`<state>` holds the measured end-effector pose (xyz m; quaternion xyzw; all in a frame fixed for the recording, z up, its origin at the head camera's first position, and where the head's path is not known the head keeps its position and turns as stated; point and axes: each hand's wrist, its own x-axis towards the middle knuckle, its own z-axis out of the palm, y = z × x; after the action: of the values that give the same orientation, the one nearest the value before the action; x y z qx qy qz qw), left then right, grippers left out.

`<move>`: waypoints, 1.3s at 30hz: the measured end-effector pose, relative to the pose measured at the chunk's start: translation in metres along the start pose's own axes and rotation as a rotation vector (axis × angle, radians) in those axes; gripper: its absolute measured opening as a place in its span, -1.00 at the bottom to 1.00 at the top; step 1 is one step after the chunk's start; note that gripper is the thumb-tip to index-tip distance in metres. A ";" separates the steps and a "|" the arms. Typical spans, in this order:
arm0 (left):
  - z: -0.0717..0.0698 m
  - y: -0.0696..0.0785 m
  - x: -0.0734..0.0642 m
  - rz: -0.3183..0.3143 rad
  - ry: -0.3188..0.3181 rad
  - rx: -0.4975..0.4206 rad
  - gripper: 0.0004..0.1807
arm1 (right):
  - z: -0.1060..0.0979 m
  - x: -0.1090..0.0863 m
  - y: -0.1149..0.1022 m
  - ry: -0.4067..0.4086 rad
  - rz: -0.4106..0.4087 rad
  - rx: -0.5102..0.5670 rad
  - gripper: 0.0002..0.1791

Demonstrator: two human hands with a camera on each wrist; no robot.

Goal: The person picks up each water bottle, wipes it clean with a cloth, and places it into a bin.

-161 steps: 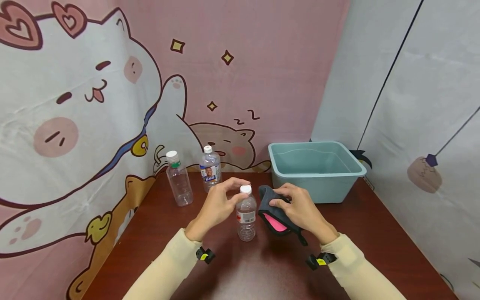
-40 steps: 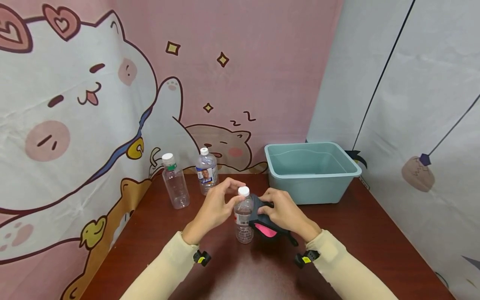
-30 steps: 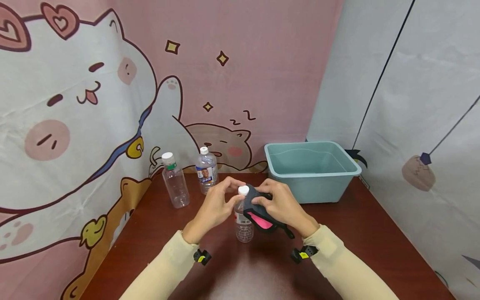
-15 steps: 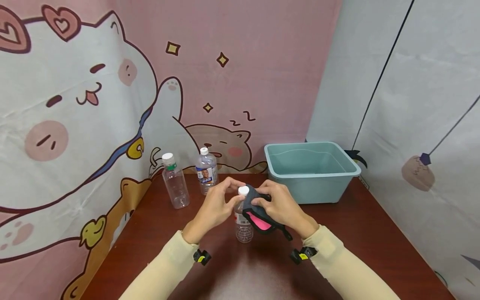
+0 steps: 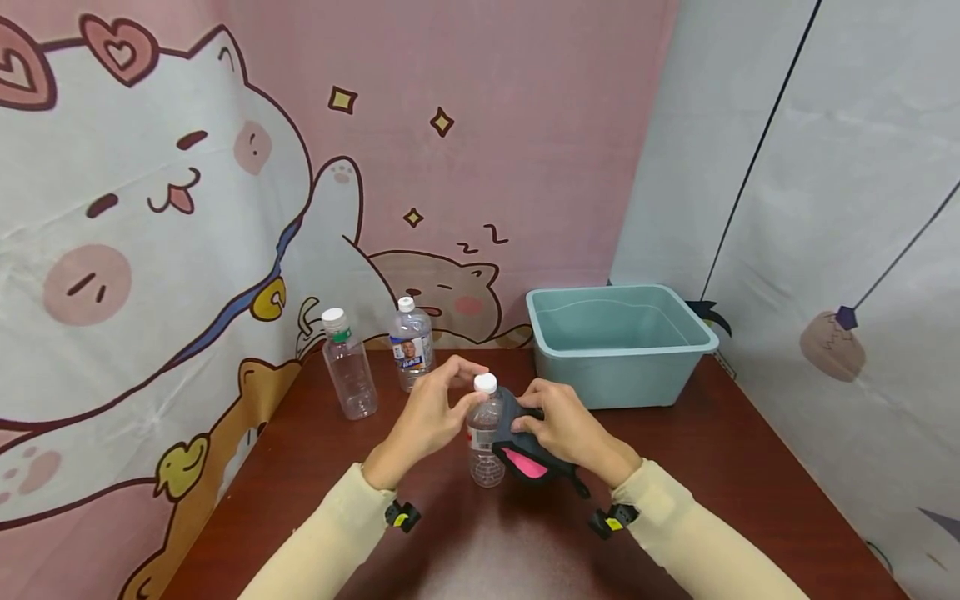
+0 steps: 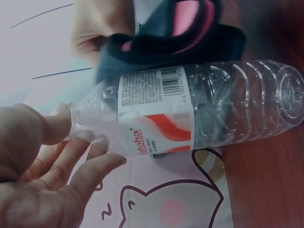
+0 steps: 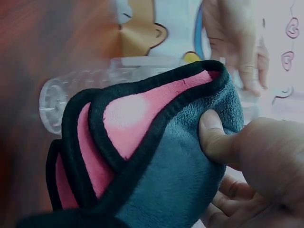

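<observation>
A clear plastic water bottle with a white cap stands upright on the table. My left hand pinches it at the cap, thumb on the near side. Its red and white label shows in the left wrist view. My right hand grips a folded cleaning cloth, dark grey outside, pink inside, with black edging. The cloth lies along the bottle's right side and overlaps it. In the right wrist view the thumb presses on the grey face of the cloth, which hides part of the bottle.
Two more empty bottles stand at the back left: one with a green neck band, one with a blue label. A light blue plastic bin sits at the back right of the dark red table. A cartoon-printed curtain hangs behind.
Several seconds ago the cloth was apart from the bottle; now it is against it. Over the last second my right hand has brought it down from the neck. The left hand keeps its pinch.
</observation>
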<state>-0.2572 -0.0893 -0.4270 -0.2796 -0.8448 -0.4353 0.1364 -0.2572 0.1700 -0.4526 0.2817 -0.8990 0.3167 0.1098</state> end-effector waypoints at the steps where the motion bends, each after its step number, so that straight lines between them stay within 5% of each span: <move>1: 0.000 0.000 0.000 0.001 0.001 -0.001 -0.57 | 0.003 -0.001 0.003 -0.010 -0.004 -0.004 -0.72; 21: 0.001 -0.001 0.000 0.010 0.001 0.000 -0.58 | 0.051 -0.011 0.037 -0.212 -0.077 -0.085 -0.90; 39: 0.000 -0.001 0.000 0.018 0.001 0.018 -0.57 | 0.056 -0.010 0.041 -0.217 -0.052 -0.065 -0.92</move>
<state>-0.2575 -0.0897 -0.4276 -0.2858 -0.8461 -0.4266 0.1431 -0.2737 0.1653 -0.5212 0.3340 -0.9078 0.2522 0.0293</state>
